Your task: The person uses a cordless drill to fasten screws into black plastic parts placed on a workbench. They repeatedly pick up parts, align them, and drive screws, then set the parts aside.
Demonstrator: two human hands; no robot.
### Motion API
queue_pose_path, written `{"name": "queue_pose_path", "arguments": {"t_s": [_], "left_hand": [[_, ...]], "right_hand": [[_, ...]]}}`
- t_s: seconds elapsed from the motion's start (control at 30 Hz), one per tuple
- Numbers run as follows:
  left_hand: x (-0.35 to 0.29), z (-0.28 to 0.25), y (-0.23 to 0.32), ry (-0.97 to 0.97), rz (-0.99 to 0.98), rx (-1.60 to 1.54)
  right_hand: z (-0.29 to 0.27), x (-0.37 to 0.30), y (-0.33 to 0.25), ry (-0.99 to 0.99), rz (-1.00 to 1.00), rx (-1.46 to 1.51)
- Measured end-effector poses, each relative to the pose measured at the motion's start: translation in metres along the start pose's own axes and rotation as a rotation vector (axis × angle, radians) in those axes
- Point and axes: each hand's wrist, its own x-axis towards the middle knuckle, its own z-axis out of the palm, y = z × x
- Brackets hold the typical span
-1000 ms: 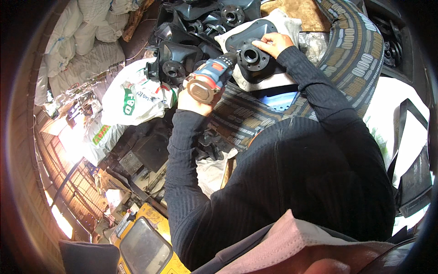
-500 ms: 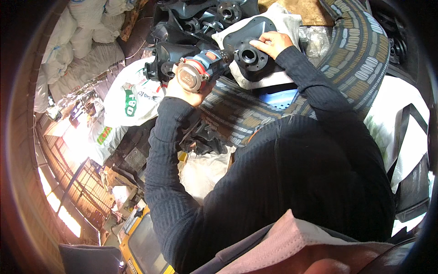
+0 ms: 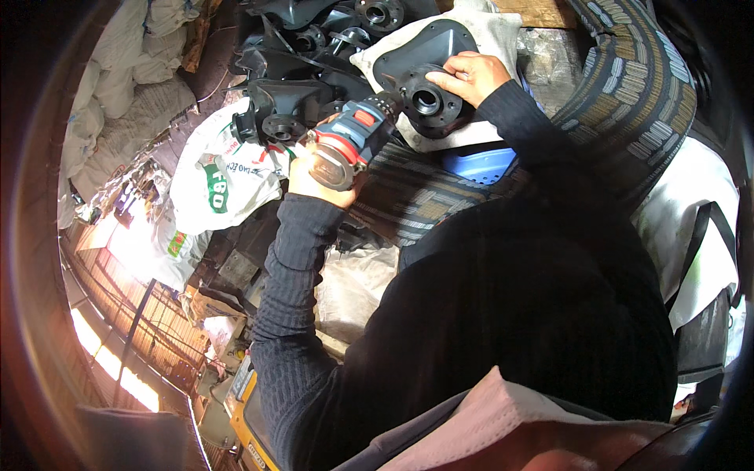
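Note:
My left hand (image 3: 312,182) is wrapped round a cordless drill (image 3: 352,135), coloured blue-grey, red and black. The drill's chuck points away to the right, at the side of a black flanged part (image 3: 430,39); I cannot tell whether the tip touches it. This part has a wide plate and a round, raised hub with a central hole and small holes around it. It rests on a white cloth-like pad (image 3: 496,33). My right hand (image 3: 477,77) comes from the right, its thumb and fingers closed on the upper rim of the hub.
Several similar black flanged parts (image 3: 287,98) lie heaped at the far left. White plastic bags (image 3: 232,177) sit left of the drill. A blue perforated plastic piece (image 3: 481,166) lies under the pad's near side. Patterned upholstery (image 3: 640,86) curves round the right. White sacks (image 3: 129,94) stand farther left.
The drill has tilted, and its back end has dropped nearer to me while the chuck stays by the hub. My right hand keeps its place on the rim. The whole view has shifted slightly.

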Motion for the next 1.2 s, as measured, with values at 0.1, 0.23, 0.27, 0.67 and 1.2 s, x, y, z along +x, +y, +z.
{"name": "queue_pose_path", "arguments": {"t_s": [0.1,0.23,0.27,0.67,1.2], "left_hand": [[-0.002,0.013,-0.007,0.051,-0.076,-0.052],[-0.007,0.004,0.01,0.048,-0.315,-0.243],[-0.013,-0.001,0.018,0.05,-0.408,-0.323],[-0.092,-0.009,0.102,0.567,0.158,-0.344],[-0.093,0.004,0.094,0.524,0.072,-0.577]], "right_hand": [[-0.006,0.004,-0.006,-0.099,0.062,-0.057],[-0.004,0.009,-0.014,-0.172,0.173,-0.069],[0.0,0.007,-0.013,-0.141,0.15,-0.071],[-0.04,-0.053,-0.035,-0.606,0.464,1.713],[-0.031,-0.051,-0.048,-0.646,0.434,1.679]]}}
